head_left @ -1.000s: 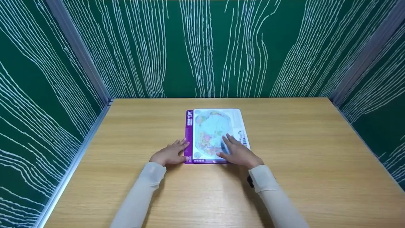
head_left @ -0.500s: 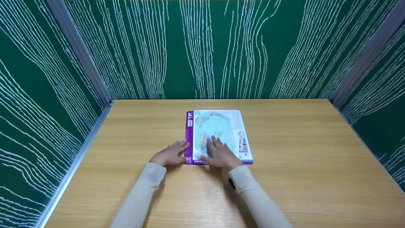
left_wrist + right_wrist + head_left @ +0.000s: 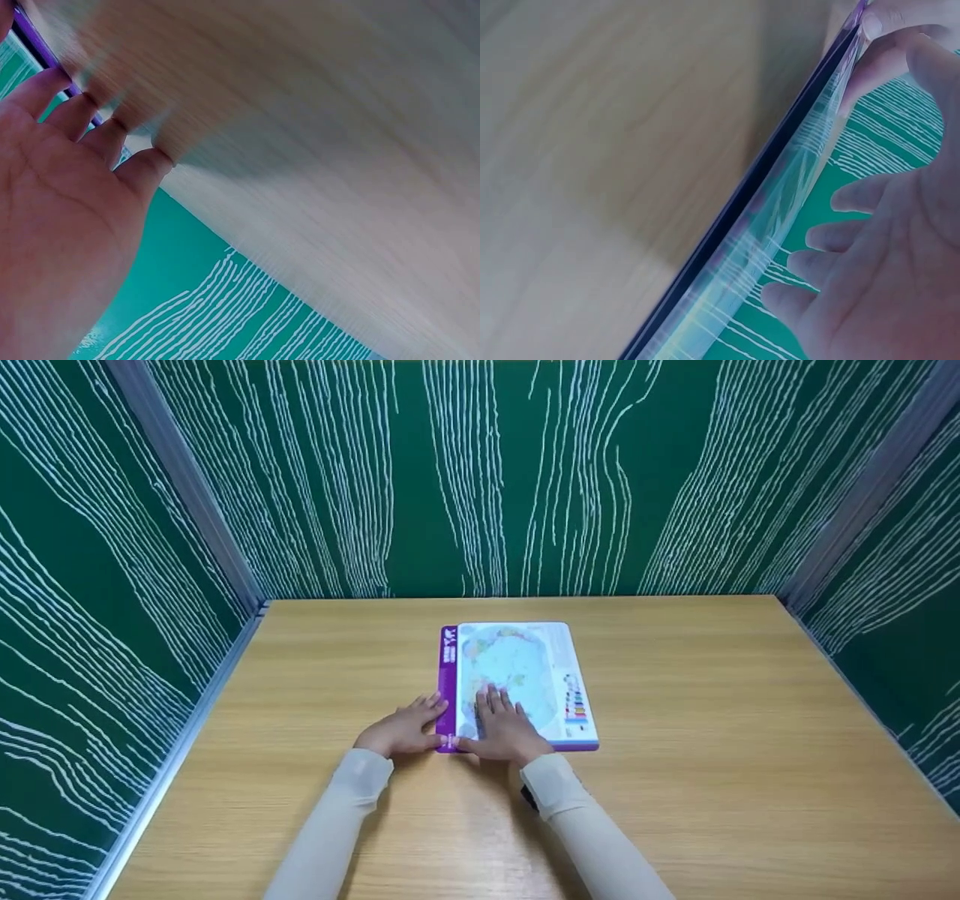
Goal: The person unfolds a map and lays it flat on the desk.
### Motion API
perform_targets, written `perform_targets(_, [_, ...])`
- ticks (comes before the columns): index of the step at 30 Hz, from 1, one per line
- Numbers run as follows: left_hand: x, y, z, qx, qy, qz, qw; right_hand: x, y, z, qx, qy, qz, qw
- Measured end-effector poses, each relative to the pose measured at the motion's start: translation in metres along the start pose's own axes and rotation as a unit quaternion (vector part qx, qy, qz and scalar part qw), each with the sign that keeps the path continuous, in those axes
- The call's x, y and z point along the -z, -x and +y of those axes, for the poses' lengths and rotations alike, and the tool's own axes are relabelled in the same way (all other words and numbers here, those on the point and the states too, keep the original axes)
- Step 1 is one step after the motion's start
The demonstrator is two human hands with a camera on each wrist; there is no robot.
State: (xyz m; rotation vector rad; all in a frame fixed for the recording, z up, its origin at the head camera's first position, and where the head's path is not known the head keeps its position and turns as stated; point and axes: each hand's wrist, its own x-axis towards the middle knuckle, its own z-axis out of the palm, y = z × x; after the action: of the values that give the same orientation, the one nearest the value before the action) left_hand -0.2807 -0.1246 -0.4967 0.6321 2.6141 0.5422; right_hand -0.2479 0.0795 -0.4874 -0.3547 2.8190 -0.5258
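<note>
While tall green walls (image 3: pixel 409 510) with wavy white lines stand at the back and sides, a light brown wooden desk (image 3: pixel 750 772) spreads out between them; grey posts (image 3: pixel 184 472) stand behind its two back corners; two arms in pale sleeves (image 3: pixel 330 817) reach over the desk from the near side; a map (image 3: pixel 517 660) lies flat about halfway between the desk's left and right edges, a little way in from the back edge; it is mostly pale blue, with small bright marks down its right side; a purple board (image 3: pixel 446 682) lies under it and pokes out as a strip along its left side.

Both hands are at the map, with their fingers spread a bit and not curled round anything; the right hand (image 3: pixel 506 733) is flat over the map's near left part, palm down, but it is hard to tell if all its fingers touch; the left hand (image 3: pixel 405 729) touches the left edge of the purple board with its fingers, and its thumb is at the near left corner; the two thumb tips are close together; a small dark thing (image 3: pixel 529 797) peeks out by the right cuff.
</note>
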Motion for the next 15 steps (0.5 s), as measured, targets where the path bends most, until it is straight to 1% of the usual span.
perform_targets(7, [0.001,0.0,0.0,-0.002,0.001,-0.002,1.0,-0.005,-0.004,-0.007,0.001,0.005,0.01,1.0])
perform_targets(11, [0.001,0.001,0.0,-0.001,0.003,-0.002,1.0,-0.008,-0.005,-0.01,0.014,0.014,0.017,1.0])
perform_targets(15, [0.0,0.001,0.0,-0.002,0.007,0.0,1.0,-0.012,-0.006,-0.011,0.018,0.023,0.016,0.999])
